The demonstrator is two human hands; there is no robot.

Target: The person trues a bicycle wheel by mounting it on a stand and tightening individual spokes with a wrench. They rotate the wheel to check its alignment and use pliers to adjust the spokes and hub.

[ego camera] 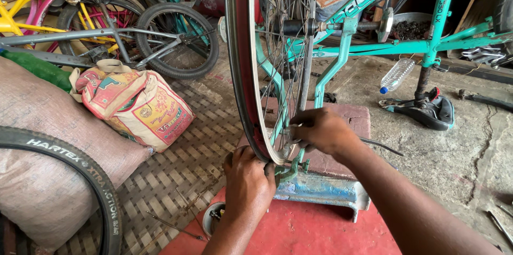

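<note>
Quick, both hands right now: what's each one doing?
Left hand: closed around the bottom of the wheel rim.
Right hand: fingers pinched among the spokes near the rim; any tool is hidden.

Upright spoked wheel rim (240, 73) in stand

Sack (138, 106) lies left of wheel (270, 63), bottle (396, 75) right

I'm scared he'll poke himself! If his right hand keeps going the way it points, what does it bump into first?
Probably the wheel rim. The right hand points left, its fingertips already in among the spokes just beside the rim's inner edge. Depth is hard to judge here.
</note>
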